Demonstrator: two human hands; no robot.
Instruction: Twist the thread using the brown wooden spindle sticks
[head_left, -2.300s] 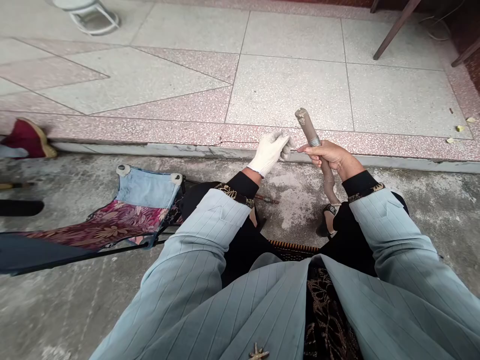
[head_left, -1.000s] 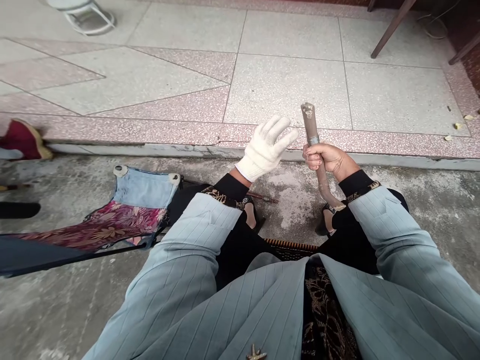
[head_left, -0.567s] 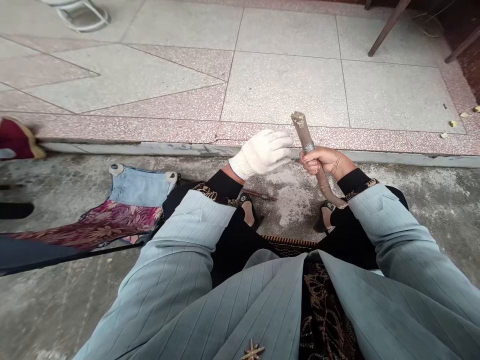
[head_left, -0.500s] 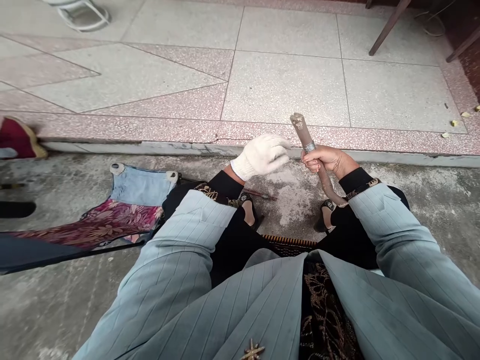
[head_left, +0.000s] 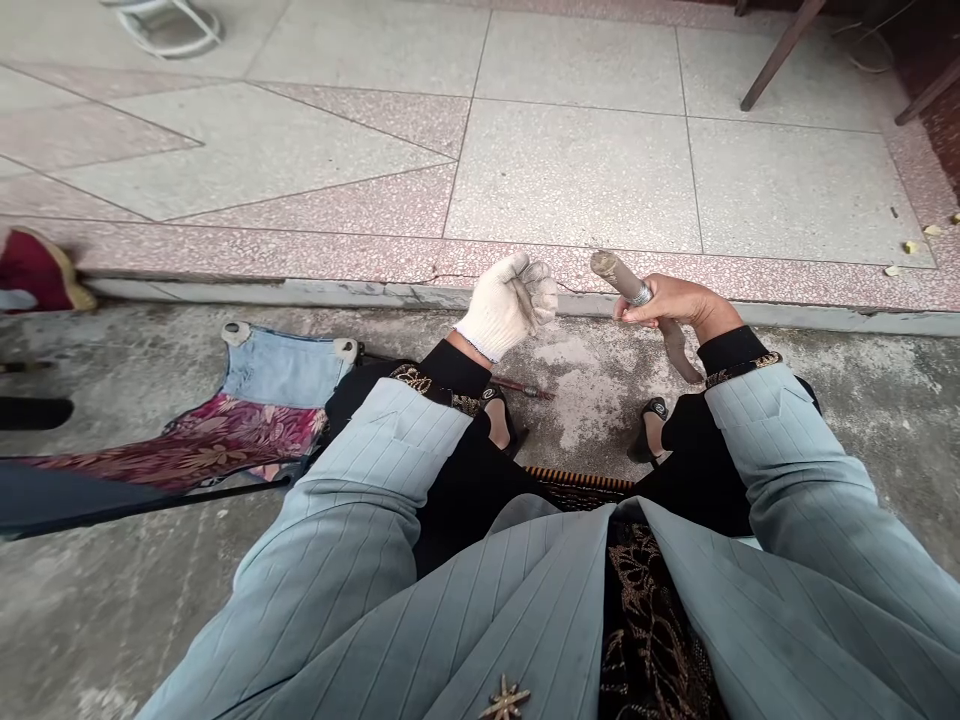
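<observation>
My right hand, bare, is closed around a curved brown stick-like piece with a silvery metal band near its upper end. That end, pale and rough, points up and to the left, while the lower part bends down toward my right knee. My left hand wears a white knitted glove with greyish stains on the fingers. Its fingers are loosely curled and apart from the thumb, palm turned toward the right hand, and no object shows in it. A gap separates the two hands.
A reddish-brown stick with a metal band lies on the concrete between my shoes. A folding fabric seat stands at left, near a red shoe. A raised tiled step runs ahead, with wooden legs on it.
The brown piece has tilted, its upper end dropping and shifting right as my right hand turned. My gloved left hand has rolled palm-inward and drawn slightly left, away from it.
</observation>
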